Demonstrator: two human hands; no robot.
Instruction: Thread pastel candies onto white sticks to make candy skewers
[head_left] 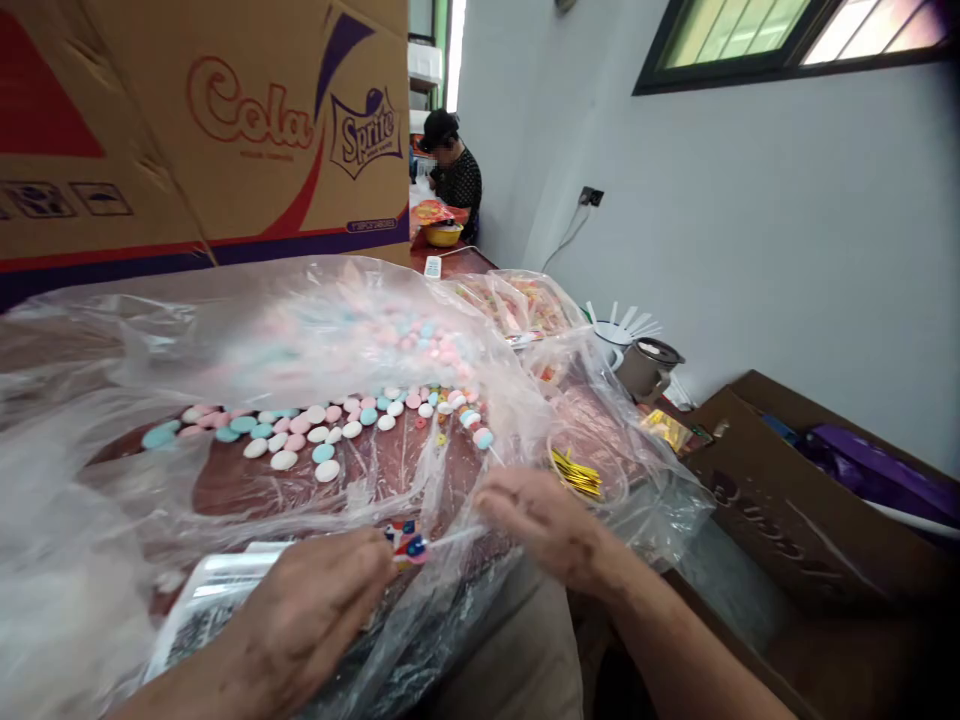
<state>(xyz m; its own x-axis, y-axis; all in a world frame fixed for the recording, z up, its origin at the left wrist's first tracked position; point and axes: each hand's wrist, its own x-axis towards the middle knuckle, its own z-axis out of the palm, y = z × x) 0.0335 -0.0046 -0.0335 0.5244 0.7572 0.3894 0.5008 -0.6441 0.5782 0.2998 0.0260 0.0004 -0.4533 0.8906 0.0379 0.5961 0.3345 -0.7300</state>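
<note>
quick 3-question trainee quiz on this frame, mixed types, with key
1. True or false: the left hand pinches a small colourful item.
2. The loose candies lie on: A) clear plastic sheet B) a metal tray C) the floor.
3. Fill in: the gold twist ties lie just beyond the ___ hand.

Key: 1 true; 2 A; 3 right.
</note>
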